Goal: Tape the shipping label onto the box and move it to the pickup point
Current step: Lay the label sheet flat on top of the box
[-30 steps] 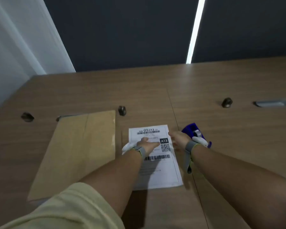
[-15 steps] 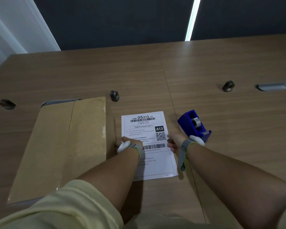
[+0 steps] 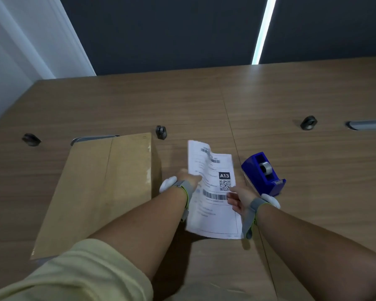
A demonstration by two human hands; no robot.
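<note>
The white shipping label [image 3: 215, 216], printed with barcodes, a QR code and "A13", is lifted off the wooden table [image 3: 204, 101] and curls at its top. My left hand [image 3: 188, 180] grips its left edge. My right hand [image 3: 239, 197] pinches its right edge near the lower barcode. A closed brown cardboard box [image 3: 100, 192] lies to the left of the label. A blue tape dispenser [image 3: 263, 172] with a grey roll stands just right of the label, beside my right wrist.
Three small dark grommets [image 3: 161, 131] sit in the tabletop, and a grey metal slot [image 3: 367, 124] lies at the far right. A dark wall with a bright vertical light strip [image 3: 262, 31] stands behind the table. A white wall stands at the left.
The label lay flat under both hands before; now both hands have gripped its side edges and raised it, and its top curls.
</note>
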